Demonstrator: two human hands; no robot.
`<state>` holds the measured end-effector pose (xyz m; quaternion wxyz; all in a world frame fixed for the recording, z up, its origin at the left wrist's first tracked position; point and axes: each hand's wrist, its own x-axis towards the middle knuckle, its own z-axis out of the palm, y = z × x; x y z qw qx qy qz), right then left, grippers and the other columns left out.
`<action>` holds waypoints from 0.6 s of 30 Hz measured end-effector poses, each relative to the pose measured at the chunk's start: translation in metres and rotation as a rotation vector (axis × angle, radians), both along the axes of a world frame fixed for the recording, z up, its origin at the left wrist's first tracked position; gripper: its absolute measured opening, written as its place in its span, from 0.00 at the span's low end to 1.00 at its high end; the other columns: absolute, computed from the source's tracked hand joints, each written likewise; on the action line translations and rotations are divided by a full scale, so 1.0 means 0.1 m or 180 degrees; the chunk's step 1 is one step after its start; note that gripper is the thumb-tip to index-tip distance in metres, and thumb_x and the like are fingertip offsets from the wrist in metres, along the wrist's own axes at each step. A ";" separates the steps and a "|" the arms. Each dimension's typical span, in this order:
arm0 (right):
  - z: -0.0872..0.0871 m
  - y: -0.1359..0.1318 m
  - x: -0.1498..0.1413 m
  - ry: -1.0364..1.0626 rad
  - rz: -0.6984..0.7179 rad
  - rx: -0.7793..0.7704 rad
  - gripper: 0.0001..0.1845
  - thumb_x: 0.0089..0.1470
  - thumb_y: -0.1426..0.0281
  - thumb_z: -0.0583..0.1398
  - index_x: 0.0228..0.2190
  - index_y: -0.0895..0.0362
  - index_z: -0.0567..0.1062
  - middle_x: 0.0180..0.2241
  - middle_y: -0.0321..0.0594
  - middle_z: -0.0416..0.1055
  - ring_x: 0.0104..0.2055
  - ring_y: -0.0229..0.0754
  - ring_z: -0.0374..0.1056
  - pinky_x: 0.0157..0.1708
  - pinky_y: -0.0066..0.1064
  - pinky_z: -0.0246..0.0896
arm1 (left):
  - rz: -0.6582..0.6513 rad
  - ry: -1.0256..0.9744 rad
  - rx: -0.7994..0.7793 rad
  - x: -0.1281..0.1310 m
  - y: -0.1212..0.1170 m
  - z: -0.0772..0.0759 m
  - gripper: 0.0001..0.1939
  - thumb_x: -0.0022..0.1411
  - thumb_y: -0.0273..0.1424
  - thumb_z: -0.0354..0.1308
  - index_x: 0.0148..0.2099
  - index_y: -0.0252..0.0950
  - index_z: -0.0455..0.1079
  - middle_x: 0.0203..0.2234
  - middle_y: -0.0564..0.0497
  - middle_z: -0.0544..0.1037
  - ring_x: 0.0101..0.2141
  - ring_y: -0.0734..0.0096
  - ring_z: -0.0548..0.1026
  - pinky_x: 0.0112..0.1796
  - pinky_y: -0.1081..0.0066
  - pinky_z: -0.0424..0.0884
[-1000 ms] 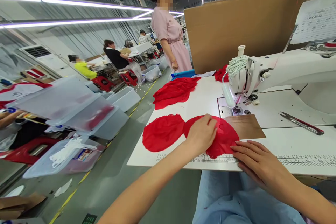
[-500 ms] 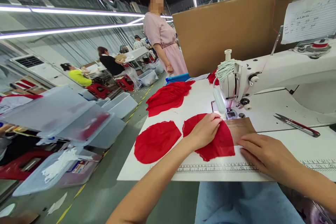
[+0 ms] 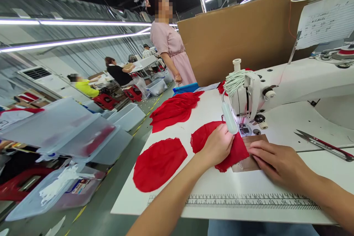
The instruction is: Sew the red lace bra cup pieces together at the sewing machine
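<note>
My left hand (image 3: 219, 144) is closed on a red fabric piece (image 3: 204, 134), its fingers bunched near the upper right edge, beside the sewing machine's needle area (image 3: 245, 129). Hanging just above those fingers is a pale green elongated piece (image 3: 229, 118) on a bent wire. My right hand (image 3: 280, 160) rests with fingers stretched out over a brown rectangular patch (image 3: 245, 165) on the table, fingertips beside the fabric's right corner. The fabric partly covers this patch.
To the left lie another red fabric piece (image 3: 159, 164) and a red fabric pile (image 3: 177, 110). Thread snips (image 3: 323, 145) lie at the right. A printed ruler (image 3: 221, 201) runs along the front. Behind stands a cardboard panel (image 3: 249, 37); plastic bins (image 3: 91, 132) and co-workers are at the left.
The red fabric's lower right part has shifted up and left, baring more of the brown patch. My left fingers have curled in more tightly. The camera view has shifted, so the table appears lower.
</note>
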<state>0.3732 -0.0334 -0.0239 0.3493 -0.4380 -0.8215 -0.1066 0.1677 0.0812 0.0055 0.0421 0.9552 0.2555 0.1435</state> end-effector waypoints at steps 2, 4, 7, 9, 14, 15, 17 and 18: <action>0.01 -0.01 -0.02 -0.0101 0.0033 0.0091 0.15 0.69 0.74 0.51 0.44 0.57 0.78 0.45 0.43 0.81 0.38 0.40 0.79 0.30 0.30 0.70 | -0.0048 -0.0025 -0.0059 -0.02 -0.04 -0.01 0.17 0.74 0.24 0.40 0.51 0.32 0.70 0.46 0.38 0.76 0.49 0.55 0.75 0.46 0.58 0.76; 0.01 -0.01 -0.02 -0.0199 0.0059 0.0085 0.15 0.69 0.74 0.51 0.43 0.57 0.78 0.47 0.43 0.81 0.39 0.41 0.80 0.29 0.31 0.71 | -0.0050 0.0010 -0.0079 -0.04 -0.06 -0.02 0.18 0.75 0.25 0.39 0.51 0.32 0.71 0.44 0.39 0.77 0.46 0.56 0.76 0.43 0.58 0.77; 0.01 -0.02 -0.04 -0.0330 0.0093 0.0005 0.17 0.70 0.73 0.49 0.45 0.57 0.78 0.46 0.42 0.82 0.38 0.42 0.80 0.29 0.33 0.72 | -0.0042 0.0105 -0.0098 -0.06 -0.07 -0.03 0.17 0.75 0.27 0.40 0.49 0.32 0.71 0.41 0.41 0.78 0.44 0.57 0.76 0.43 0.58 0.77; 0.01 -0.02 -0.05 -0.0387 0.0101 -0.0056 0.19 0.71 0.72 0.48 0.46 0.58 0.78 0.44 0.42 0.82 0.35 0.43 0.80 0.27 0.34 0.72 | -0.0076 0.0143 -0.0085 -0.07 -0.07 -0.04 0.17 0.75 0.27 0.41 0.48 0.31 0.72 0.40 0.41 0.78 0.46 0.56 0.76 0.46 0.57 0.77; 0.01 -0.02 -0.07 -0.0359 0.0052 -0.0113 0.20 0.71 0.73 0.47 0.43 0.58 0.79 0.41 0.42 0.83 0.33 0.43 0.80 0.23 0.34 0.69 | -0.0187 0.0142 0.0045 -0.09 -0.04 -0.08 0.17 0.73 0.23 0.40 0.49 0.31 0.71 0.39 0.41 0.78 0.48 0.55 0.76 0.48 0.56 0.77; 0.01 -0.02 -0.07 -0.0349 0.0049 -0.0114 0.19 0.71 0.73 0.47 0.43 0.58 0.79 0.41 0.42 0.83 0.32 0.43 0.79 0.22 0.34 0.69 | -0.0207 0.0149 0.0072 -0.09 -0.04 -0.09 0.17 0.71 0.22 0.41 0.50 0.31 0.71 0.39 0.41 0.78 0.48 0.55 0.77 0.48 0.55 0.77; 0.01 -0.02 -0.07 -0.0340 0.0065 -0.0114 0.19 0.70 0.73 0.48 0.43 0.58 0.79 0.39 0.42 0.83 0.32 0.43 0.79 0.23 0.34 0.69 | -0.0256 0.0163 0.0111 -0.11 -0.02 -0.11 0.18 0.69 0.20 0.42 0.51 0.32 0.70 0.40 0.41 0.79 0.48 0.54 0.77 0.48 0.54 0.77; 0.01 -0.02 -0.06 -0.0339 0.0078 -0.0118 0.19 0.70 0.73 0.48 0.43 0.58 0.79 0.39 0.41 0.83 0.32 0.43 0.79 0.24 0.33 0.69 | -0.0279 0.0170 0.0120 -0.11 -0.02 -0.11 0.18 0.69 0.19 0.42 0.52 0.32 0.70 0.41 0.41 0.79 0.48 0.54 0.77 0.49 0.53 0.76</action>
